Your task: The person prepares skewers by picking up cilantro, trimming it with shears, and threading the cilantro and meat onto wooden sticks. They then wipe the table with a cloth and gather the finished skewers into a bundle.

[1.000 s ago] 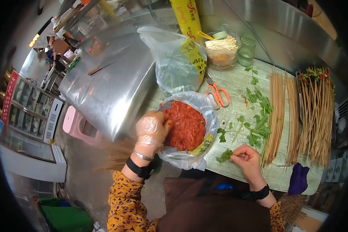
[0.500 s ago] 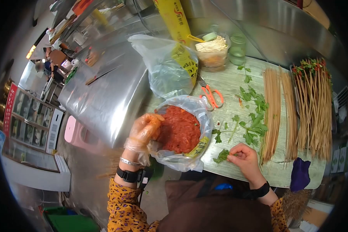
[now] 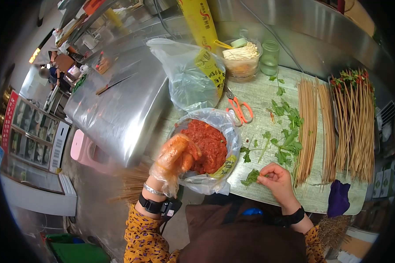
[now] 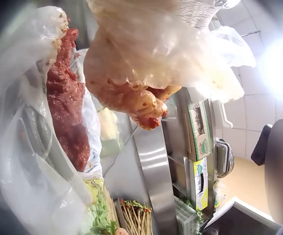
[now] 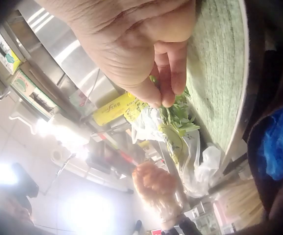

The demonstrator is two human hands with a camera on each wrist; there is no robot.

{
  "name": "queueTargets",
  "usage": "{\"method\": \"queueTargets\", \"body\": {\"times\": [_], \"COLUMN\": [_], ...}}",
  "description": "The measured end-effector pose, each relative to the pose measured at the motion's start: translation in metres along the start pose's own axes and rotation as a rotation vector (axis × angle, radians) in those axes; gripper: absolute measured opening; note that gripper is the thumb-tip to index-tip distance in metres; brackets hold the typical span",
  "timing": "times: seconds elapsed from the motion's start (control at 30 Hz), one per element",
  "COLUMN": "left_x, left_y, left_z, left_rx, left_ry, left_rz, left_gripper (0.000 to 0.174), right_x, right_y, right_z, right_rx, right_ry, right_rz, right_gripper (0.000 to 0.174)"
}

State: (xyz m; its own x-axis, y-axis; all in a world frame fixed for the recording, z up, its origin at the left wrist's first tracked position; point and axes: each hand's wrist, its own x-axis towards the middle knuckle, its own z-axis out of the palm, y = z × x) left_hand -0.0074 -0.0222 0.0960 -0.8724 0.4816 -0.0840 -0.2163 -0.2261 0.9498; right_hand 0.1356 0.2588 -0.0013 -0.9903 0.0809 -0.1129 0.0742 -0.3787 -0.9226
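Observation:
My left hand (image 3: 175,155), in a clear plastic glove smeared red, is curled over the near left rim of a bowl lined with a plastic bag (image 3: 230,127). Red minced meat (image 3: 206,144) fills the bowl. Bits of this meat show between the curled fingers (image 4: 144,100) in the left wrist view; the palm is hidden. Low over the table, my bare right hand (image 3: 277,180) pinches a green leaf sprig (image 3: 250,177) between thumb and fingertips. The right wrist view shows the sprig's leaves (image 5: 183,120) hanging beyond the fingertips.
Leafy green sprigs (image 3: 289,140) and bare skewers (image 3: 307,131) lie to the right, beside a tray of loaded skewers (image 3: 355,127). Orange-handled scissors (image 3: 240,109), a full plastic bag (image 3: 193,83), a tub of enoki mushrooms (image 3: 241,55) and a green glass (image 3: 270,59) stand beyond. A purple cloth (image 3: 339,198) lies at the table's edge.
The left hand drew back left from the meat, turned, then came back over the bowl's near left rim. The right hand has kept its pinch on the sprig, nearly still.

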Motion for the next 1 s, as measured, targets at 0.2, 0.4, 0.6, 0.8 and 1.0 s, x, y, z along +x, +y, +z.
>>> {"method": "queueTargets", "body": {"times": [0.2,0.4,0.6,0.8,1.0], "left_x": [-0.009,-0.018,-0.016,-0.002,0.007], "left_y": [0.004,-0.008,-0.019,-0.023,-0.026], "left_z": [0.01,0.008,0.007,0.004,-0.007], "left_rx": [0.005,-0.01,-0.036,0.424,0.794], "left_ry": [0.058,0.108,0.141,0.112,0.037], "left_rz": [-0.027,0.006,0.023,0.006,0.358], "left_gripper": [0.025,0.025,0.027,0.017,0.01], "right_x": [0.0,-0.001,-0.001,-0.002,0.0], "right_y": [0.0,0.001,0.002,0.001,0.002], "right_z": [0.001,0.002,0.002,0.003,0.003], "right_rx": [-0.004,-0.017,-0.026,-0.025,-0.033], "right_ry": [-0.002,0.002,-0.002,0.009,0.004], "right_rz": [-0.01,-0.009,-0.008,-0.02,-0.021], "right_gripper": [0.015,0.015,0.014,0.014,0.014]}}
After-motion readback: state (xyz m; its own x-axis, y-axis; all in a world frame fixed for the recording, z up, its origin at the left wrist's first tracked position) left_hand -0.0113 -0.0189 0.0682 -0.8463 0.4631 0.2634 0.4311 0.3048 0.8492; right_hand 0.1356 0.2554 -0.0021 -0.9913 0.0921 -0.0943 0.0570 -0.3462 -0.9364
